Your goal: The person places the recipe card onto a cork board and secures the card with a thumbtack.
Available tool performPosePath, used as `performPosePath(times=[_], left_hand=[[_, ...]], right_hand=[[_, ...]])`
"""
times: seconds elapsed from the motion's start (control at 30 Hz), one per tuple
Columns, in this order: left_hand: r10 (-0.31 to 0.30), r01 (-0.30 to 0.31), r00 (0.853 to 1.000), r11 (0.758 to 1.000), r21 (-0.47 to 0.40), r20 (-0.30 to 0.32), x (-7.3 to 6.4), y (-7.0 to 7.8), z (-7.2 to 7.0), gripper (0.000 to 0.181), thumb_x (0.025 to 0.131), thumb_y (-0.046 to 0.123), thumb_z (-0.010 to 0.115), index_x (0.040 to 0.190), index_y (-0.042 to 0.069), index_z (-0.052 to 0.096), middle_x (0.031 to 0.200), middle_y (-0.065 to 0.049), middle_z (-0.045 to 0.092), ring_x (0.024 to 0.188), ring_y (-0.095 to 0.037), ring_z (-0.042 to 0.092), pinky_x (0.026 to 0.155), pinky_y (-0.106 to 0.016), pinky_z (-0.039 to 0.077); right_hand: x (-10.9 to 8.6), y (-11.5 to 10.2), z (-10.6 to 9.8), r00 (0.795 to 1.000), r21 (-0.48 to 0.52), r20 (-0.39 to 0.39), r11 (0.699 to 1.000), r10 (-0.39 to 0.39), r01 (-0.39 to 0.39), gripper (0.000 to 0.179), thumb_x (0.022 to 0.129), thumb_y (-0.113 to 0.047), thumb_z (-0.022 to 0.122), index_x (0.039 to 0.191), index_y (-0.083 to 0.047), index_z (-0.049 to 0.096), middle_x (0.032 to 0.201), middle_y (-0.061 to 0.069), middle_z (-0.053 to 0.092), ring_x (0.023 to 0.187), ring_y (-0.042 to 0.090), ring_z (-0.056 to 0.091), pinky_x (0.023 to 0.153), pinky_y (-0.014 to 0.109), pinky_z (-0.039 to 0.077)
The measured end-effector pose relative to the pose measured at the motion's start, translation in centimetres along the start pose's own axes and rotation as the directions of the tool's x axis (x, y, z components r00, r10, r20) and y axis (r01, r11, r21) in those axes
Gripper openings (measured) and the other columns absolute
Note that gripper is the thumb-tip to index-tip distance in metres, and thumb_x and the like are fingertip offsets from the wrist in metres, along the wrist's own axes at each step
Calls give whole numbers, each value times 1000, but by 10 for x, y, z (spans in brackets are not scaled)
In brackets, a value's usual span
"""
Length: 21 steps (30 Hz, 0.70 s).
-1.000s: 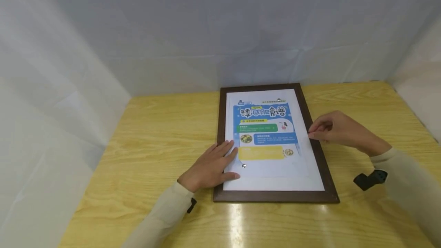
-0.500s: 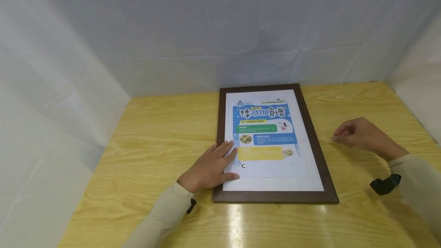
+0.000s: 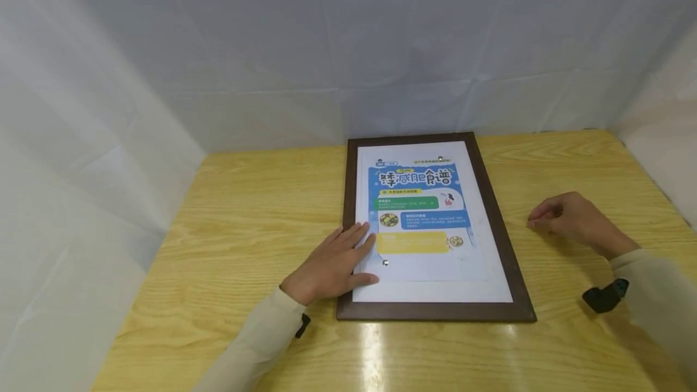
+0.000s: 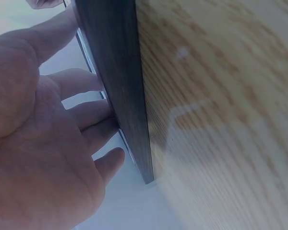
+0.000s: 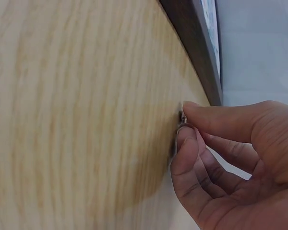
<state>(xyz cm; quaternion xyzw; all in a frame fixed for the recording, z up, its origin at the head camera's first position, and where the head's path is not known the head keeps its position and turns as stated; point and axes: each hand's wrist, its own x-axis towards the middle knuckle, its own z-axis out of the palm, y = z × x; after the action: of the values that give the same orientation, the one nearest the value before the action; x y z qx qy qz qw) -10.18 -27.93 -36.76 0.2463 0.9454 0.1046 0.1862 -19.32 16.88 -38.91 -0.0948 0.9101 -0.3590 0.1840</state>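
A poster (image 3: 419, 204) with blue, green and yellow panels lies on a white board in a dark brown frame (image 3: 435, 312). Small shiny studs (image 3: 385, 262) sit near the poster's lower left and upper corners. Fingers spread, my left hand (image 3: 327, 268) rests across the frame's left side and the poster's lower left edge. To the right of the frame, my right hand (image 3: 579, 222) is low over the table. Its thumb and forefinger pinch a small metallic piece (image 5: 184, 116), mostly hidden by the fingertips, so I cannot tell its kind.
The framed board lies on a yellow wood-grain table (image 3: 245, 216). A pale cloth-like backdrop (image 3: 272, 47) rises behind the table's far edge and along both sides. Dark straps (image 3: 605, 295) are worn at the wrists.
My right hand has moved from the frame's right edge out over the table to the right, then shifted only slightly. The left hand and the framed board have stayed in place.
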Motion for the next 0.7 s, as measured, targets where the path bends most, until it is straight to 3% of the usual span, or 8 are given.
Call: performPosePath(times=[0.2,0.37,0.7], left_hand=[[1,-1,1000,1000,1,0,0,0,0,79,100,52,57,158,5,30,167,-13,14,155,-27,12,125,-47,8],[0,0,1000,1000,-1,2,1,0,1,80,100,52,57,159,6,30,168,-12,14,155,-27,12,125,-47,7],[-6,6,1000,1000,-12,0,2,0,2,79,100,52,57,159,6,30,168,-12,14,155,-27,12,126,-46,8]], right_hand=[[1,1,2,1000,-2,-7,1000,1,-1,26,97,-19,71,108,5,72,90,8,70,76,16,63,62,30,57],[-1,0,2,999,-32,-51,999,-20,18,22,96,-20,72,105,-1,76,99,9,73,81,14,64,65,28,55],[-7,-24,4,992,4,-83,995,-95,96,23,97,-19,71,104,2,75,96,11,74,73,19,67,63,32,59]])
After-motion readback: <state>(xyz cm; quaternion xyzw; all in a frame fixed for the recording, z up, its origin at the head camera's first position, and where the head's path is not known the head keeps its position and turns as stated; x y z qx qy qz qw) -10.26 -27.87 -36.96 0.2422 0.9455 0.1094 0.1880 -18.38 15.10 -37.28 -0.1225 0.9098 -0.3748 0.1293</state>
